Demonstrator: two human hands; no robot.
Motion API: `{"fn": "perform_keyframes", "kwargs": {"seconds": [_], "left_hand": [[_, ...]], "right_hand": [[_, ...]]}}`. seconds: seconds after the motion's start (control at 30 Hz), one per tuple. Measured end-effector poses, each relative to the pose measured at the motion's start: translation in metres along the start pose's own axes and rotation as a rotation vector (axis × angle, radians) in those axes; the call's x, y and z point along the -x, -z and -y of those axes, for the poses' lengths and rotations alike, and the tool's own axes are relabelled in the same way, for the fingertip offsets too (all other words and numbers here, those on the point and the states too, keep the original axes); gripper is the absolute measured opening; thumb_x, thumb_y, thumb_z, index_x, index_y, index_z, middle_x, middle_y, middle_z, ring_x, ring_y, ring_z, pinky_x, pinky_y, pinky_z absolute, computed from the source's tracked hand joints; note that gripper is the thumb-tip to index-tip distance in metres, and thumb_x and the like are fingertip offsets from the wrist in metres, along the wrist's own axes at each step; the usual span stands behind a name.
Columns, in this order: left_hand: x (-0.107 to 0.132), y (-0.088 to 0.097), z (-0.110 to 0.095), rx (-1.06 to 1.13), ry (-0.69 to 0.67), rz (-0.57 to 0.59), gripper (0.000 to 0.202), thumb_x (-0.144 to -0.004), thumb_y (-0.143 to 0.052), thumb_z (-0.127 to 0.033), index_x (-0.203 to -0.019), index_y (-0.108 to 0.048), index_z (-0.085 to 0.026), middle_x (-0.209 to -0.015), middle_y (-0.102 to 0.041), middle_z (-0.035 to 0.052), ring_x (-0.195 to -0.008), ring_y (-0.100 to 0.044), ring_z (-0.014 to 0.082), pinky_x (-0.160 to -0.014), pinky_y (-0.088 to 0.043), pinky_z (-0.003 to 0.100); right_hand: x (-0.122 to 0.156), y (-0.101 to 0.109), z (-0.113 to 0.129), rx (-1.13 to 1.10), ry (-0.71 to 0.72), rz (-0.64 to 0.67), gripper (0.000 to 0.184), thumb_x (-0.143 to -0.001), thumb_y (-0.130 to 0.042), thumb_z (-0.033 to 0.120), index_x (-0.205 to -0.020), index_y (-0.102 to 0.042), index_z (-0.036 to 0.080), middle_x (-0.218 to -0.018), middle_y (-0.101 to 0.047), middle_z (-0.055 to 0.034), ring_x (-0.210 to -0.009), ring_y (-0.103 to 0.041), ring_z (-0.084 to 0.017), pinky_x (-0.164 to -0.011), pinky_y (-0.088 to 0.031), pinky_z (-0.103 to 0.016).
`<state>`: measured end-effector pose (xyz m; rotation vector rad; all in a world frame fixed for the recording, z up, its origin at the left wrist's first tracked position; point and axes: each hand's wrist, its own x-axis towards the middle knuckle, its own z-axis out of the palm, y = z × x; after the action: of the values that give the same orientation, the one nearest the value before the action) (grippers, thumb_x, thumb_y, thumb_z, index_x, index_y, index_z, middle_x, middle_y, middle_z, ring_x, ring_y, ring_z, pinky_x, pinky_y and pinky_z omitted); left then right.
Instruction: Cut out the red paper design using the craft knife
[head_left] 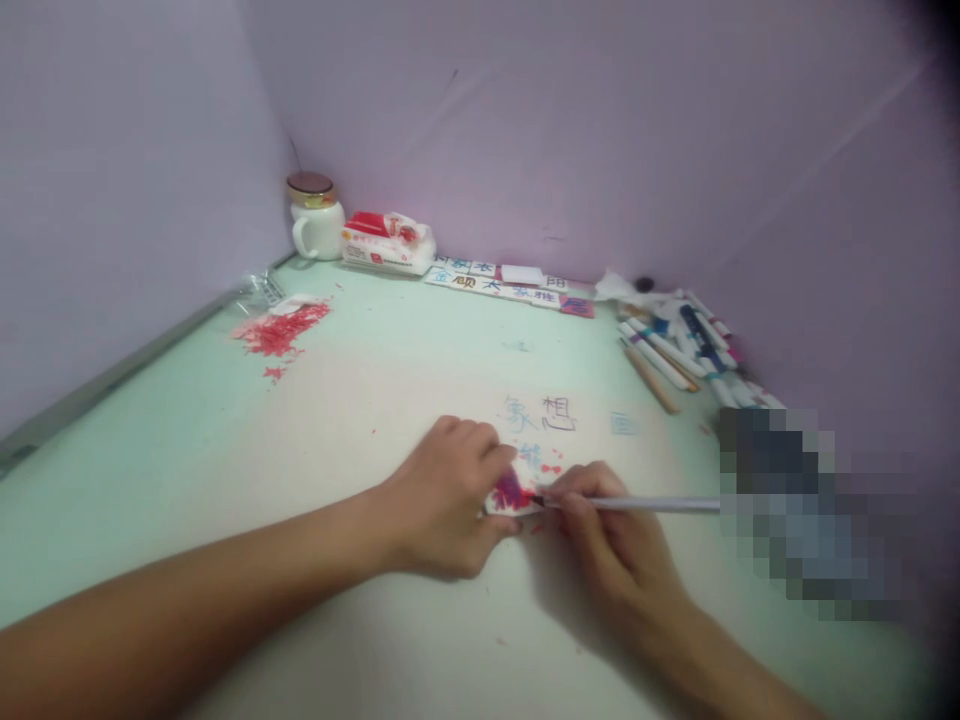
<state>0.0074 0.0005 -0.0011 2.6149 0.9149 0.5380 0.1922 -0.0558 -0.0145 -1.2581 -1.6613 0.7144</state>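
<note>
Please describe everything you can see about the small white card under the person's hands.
The small white card lies flat on the pale green table, near its middle. It looks like thin paper or plastic and carries red and purple marks, too blurred to read. The left hand presses on its left edge. The right hand holds a thin pen whose tip touches the card's right side.

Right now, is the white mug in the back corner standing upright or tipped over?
Upright. The white mug stands on its base at the table's back corner, lid on top, handle at the side, beside the tissue pack.
</note>
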Motion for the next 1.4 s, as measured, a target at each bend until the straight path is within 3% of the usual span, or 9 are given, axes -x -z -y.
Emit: {"fn": "perform_keyframes", "kwargs": {"seconds": [0.2, 0.37, 0.57, 0.8, 1.0, 1.17, 1.4], "left_hand": [[-0.0003, 0.0023, -0.0012, -0.007, -0.009, 0.017, 0.031, -0.082, -0.056, -0.034, -0.103, -0.058, -0.011, -0.088, -0.054, 0.0105, -0.082, -0.051, 0.0250, -0.079, -0.038, 0.041], [-0.0002, 0.0035, -0.0004, -0.009, -0.022, 0.033, 0.033, -0.082, -0.056, -0.033, -0.106, -0.058, -0.011, -0.090, -0.055, 0.0109, -0.085, -0.051, 0.0255, -0.080, -0.038, 0.041], [0.0000, 0.0017, 0.0009, -0.014, -0.027, 0.016, 0.034, -0.081, -0.056, -0.034, -0.107, -0.058, -0.011, -0.091, -0.055, 0.0112, -0.085, -0.051, 0.0254, -0.080, -0.037, 0.041], [0.0002, 0.0017, 0.0011, -0.021, -0.024, 0.033, 0.033, -0.081, -0.056, -0.032, -0.106, -0.059, -0.011, -0.091, -0.055, 0.0114, -0.085, -0.051, 0.0256, -0.080, -0.037, 0.041], [0.0004, 0.0011, 0.0009, -0.018, -0.022, 0.023, 0.033, -0.081, -0.055, -0.033, -0.106, -0.059, -0.012, -0.091, -0.056, 0.0115, -0.084, -0.051, 0.0255, -0.080, -0.037, 0.042], [0.0002, 0.0014, 0.0004, -0.022, -0.023, 0.034, 0.034, -0.081, -0.056, -0.032, -0.107, -0.059, -0.011, -0.092, -0.055, 0.0117, -0.086, -0.051, 0.0256, -0.080, -0.037, 0.041], [0.0007, 0.0019, 0.0005, -0.023, -0.020, 0.044, 0.034, -0.081, -0.057, -0.033, -0.107, -0.058, -0.012, -0.093, -0.056, 0.0116, -0.086, -0.051, 0.0259, -0.081, -0.037, 0.042]], "right_hand": [[0.0000, 0.0010, 0.0021, -0.071, -0.095, -0.037, 0.027, -0.097, -0.041, 0.032, -0.074, -0.052, 0.022, -0.063, -0.046, 0.0046, -0.056, -0.042, -0.012, -0.055, -0.030, -0.027], [-0.0018, -0.0002, 0.0035, -0.065, -0.082, -0.034, 0.022, -0.095, -0.045, 0.029, -0.076, -0.054, 0.022, -0.063, -0.047, 0.0047, -0.058, -0.043, -0.012, -0.056, -0.031, -0.027], [0.0001, 0.0038, 0.0042, -0.081, -0.093, -0.006, 0.031, -0.096, -0.043, 0.033, -0.068, -0.051, 0.022, -0.060, -0.044, 0.0050, -0.053, -0.040, -0.011, -0.052, -0.029, -0.027], [-0.0017, 0.0047, -0.0031, -0.065, -0.019, -0.012, 0.023, -0.095, -0.046, 0.028, -0.077, -0.056, 0.021, -0.063, -0.049, 0.0045, -0.057, -0.045, -0.011, -0.054, -0.032, -0.025], [0.0008, 0.0041, 0.0031, -0.063, -0.080, -0.012, 0.030, -0.096, -0.043, 0.032, -0.069, -0.052, 0.022, -0.059, -0.044, 0.0058, -0.053, -0.040, -0.011, -0.052, -0.029, -0.026], [-0.0002, 0.0035, 0.0021, -0.058, -0.063, -0.073, 0.024, -0.095, -0.045, 0.029, -0.073, -0.054, 0.022, -0.062, -0.047, 0.0053, -0.057, -0.043, -0.011, -0.055, -0.031, -0.025], [0.0008, 0.0043, 0.0021, -0.050, -0.091, -0.024, 0.031, -0.095, -0.044, 0.031, -0.067, -0.051, 0.021, -0.058, -0.042, 0.0052, -0.052, -0.039, -0.011, -0.051, -0.028, -0.027]]}}
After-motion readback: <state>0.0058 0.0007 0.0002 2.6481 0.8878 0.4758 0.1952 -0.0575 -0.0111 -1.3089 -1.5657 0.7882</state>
